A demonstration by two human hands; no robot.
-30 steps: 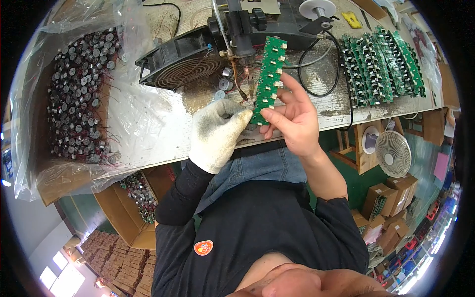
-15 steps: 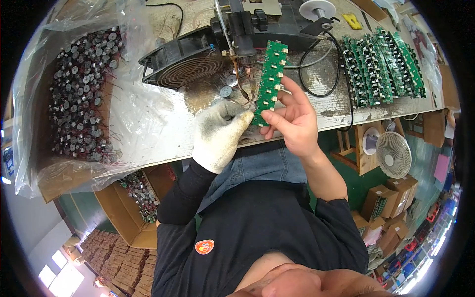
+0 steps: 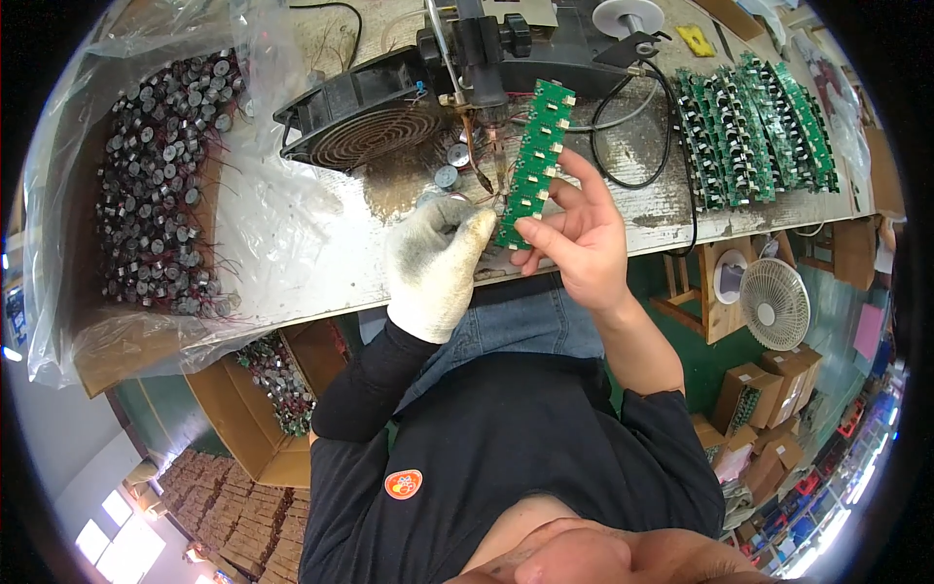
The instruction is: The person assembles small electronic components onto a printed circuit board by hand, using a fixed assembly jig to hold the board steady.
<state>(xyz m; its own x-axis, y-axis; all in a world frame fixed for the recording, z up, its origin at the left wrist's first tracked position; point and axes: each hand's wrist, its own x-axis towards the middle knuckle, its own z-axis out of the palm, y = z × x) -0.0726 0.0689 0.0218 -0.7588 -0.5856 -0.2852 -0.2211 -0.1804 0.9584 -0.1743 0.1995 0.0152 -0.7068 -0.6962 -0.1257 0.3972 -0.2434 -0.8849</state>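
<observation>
My bare right hand [image 3: 582,238] grips a long green circuit board [image 3: 536,165] near its lower end, thumb on the face and fingers behind. The board stands steeply tilted, with a row of small pale connectors along its right edge. My left hand [image 3: 433,268], in a whitish glove, is closed in a pinch beside the board's lower left edge. What it pinches is hidden by the glove. Just above the glove, a soldering iron [image 3: 499,161] on a stand points down near the board. Small round metal motors [image 3: 447,178] lie on the bench above the glove.
A black fan [image 3: 370,131] leans behind my left hand. At the left, a plastic-lined carton holds many small motors [image 3: 161,195] with red wires. Stacked circuit boards [image 3: 754,136] lie at the right, past a black cable [image 3: 669,146]. A solder spool [image 3: 628,18] stands at the back.
The board's top end has tilted slightly to the right. My gloved left hand has shifted a little to the right, still pinched beside the board.
</observation>
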